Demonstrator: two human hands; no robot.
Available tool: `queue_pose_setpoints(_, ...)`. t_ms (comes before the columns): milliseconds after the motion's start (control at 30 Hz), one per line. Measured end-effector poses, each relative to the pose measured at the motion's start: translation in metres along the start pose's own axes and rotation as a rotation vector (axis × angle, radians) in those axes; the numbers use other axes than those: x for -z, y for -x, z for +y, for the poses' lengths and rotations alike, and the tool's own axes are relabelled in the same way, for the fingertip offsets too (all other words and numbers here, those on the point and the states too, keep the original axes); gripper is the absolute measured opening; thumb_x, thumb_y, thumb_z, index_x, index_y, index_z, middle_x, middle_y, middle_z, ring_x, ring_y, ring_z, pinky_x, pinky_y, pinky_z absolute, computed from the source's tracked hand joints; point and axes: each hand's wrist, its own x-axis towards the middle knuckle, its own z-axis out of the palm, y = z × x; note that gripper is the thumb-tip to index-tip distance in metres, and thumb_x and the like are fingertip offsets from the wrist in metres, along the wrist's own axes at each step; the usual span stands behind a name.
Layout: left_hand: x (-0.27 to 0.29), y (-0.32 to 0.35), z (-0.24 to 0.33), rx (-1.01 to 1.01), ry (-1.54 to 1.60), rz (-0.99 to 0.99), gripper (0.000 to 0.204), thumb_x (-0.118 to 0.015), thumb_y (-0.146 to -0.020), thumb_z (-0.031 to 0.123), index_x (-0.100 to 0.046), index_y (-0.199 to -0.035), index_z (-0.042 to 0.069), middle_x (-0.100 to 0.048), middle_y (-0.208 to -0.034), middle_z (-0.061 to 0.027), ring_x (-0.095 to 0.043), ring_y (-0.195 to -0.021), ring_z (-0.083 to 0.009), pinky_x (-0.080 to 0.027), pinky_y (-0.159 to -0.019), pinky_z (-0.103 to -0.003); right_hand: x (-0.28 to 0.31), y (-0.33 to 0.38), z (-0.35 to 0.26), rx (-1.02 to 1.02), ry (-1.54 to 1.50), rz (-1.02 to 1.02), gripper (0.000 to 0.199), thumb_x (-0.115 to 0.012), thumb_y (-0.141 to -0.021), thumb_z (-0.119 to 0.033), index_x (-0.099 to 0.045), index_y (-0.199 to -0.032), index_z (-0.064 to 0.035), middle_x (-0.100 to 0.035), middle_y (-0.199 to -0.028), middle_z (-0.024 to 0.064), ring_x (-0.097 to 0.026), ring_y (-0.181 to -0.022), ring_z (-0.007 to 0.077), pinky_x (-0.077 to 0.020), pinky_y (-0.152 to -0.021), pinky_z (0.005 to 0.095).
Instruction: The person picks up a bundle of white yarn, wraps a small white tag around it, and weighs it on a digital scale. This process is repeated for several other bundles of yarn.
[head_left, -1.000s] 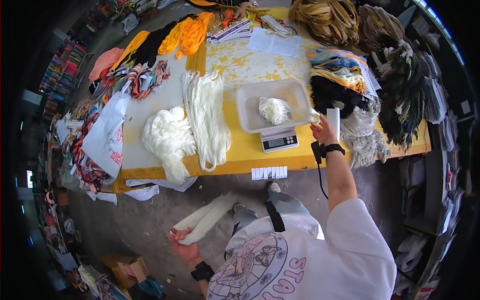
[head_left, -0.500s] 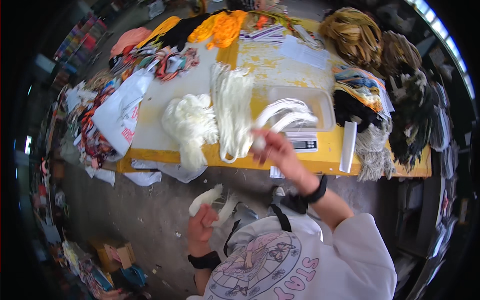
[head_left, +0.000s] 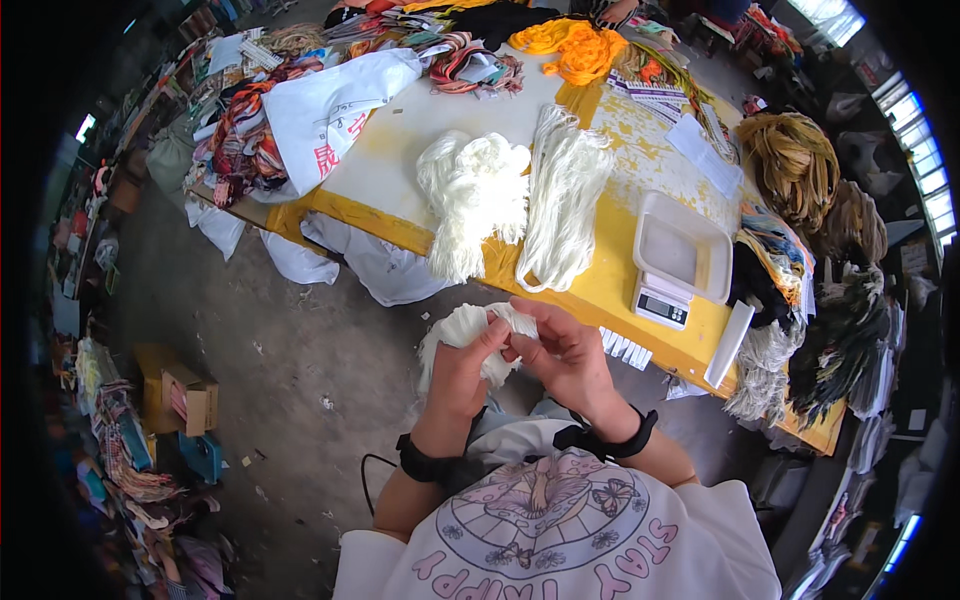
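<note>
In front of my body, off the table's front edge, my left hand (head_left: 462, 368) and my right hand (head_left: 568, 362) are close together on a small skein of white yarn (head_left: 455, 335). Both hands are closed, fingertips and thumbs pinching the strands where they meet. Part of the skein is hidden behind my fingers. On the table beyond lie a bunched pile of cream-white yarn (head_left: 478, 190) and, to its right, a long looped cream-white hank (head_left: 568, 195). A clear plastic tray (head_left: 725, 262) sits on a small digital scale (head_left: 662, 303) at the right.
The yellow-edged table (head_left: 385, 228) carries a white plastic sack (head_left: 335, 115), orange yarn (head_left: 585, 52) and paper sheets (head_left: 705, 152). Brown yarn (head_left: 790, 160) and dark hanks hang at the right. A cardboard box (head_left: 188, 398) stands on the floor at left.
My right hand has come back from the table to join my left. The white coil seen at the tray is gone from there. The view has shifted, showing the table further right.
</note>
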Motion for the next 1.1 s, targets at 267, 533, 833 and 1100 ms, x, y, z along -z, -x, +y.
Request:
queue_pose_setpoints(267,0.025,-0.003,0.006,0.033,0.001,-0.009,0.014,-0.057,-0.079,0.016,-0.056,-0.082,0.002,-0.054,-0.071,-0.0020,-0.049,-0.061,-0.0086,-0.040,-0.053,-0.022,-0.023,0.000,0.002,-0.104,-0.224,0.082,0.033,-0.049,-0.081,0.003,-0.043,-0.114,0.0032,-0.059,-0.091,0.0081,-0.056,-0.081,0.0108,-0.0462,-0.070,0.0232)
queue_pose_setpoints(533,0.054,0.003,-0.003,0.121,-0.106,0.093,0.019,-0.057,-0.079,0.022,-0.056,-0.084,0.003,-0.052,-0.069,0.0015,-0.044,-0.056,-0.0038,-0.039,-0.048,-0.019,-0.036,0.002,0.019,-0.086,-0.019,0.227,0.036,-0.052,-0.079,0.002,-0.044,-0.114,0.0014,-0.060,-0.090,0.0076,-0.056,-0.082,0.0091,-0.0471,-0.069,0.0216)
queue_pose_setpoints(833,0.061,0.007,-0.006,0.079,-0.211,0.007,0.018,-0.062,-0.075,0.017,-0.056,-0.086,0.005,-0.057,-0.076,-0.0006,-0.054,-0.065,-0.0076,-0.041,-0.051,-0.020,-0.050,0.013,0.017,0.036,0.560,0.153,0.038,-0.056,-0.076,-0.004,-0.047,-0.113,0.0002,-0.058,-0.067,0.0089,-0.059,-0.063,0.0092,-0.0462,-0.056,0.0226)
queue_pose_setpoints(1100,0.062,0.009,-0.006,0.046,-0.143,0.023,0.018,-0.060,-0.079,0.018,-0.056,-0.087,0.002,-0.056,-0.073,-0.0023,-0.053,-0.062,-0.0091,-0.043,-0.052,-0.022,-0.050,0.014,0.029,-0.178,-0.114,0.229,0.036,-0.053,-0.079,0.000,-0.043,-0.114,0.0040,-0.060,-0.078,0.0070,-0.059,-0.071,0.0108,-0.0467,-0.060,0.0226)
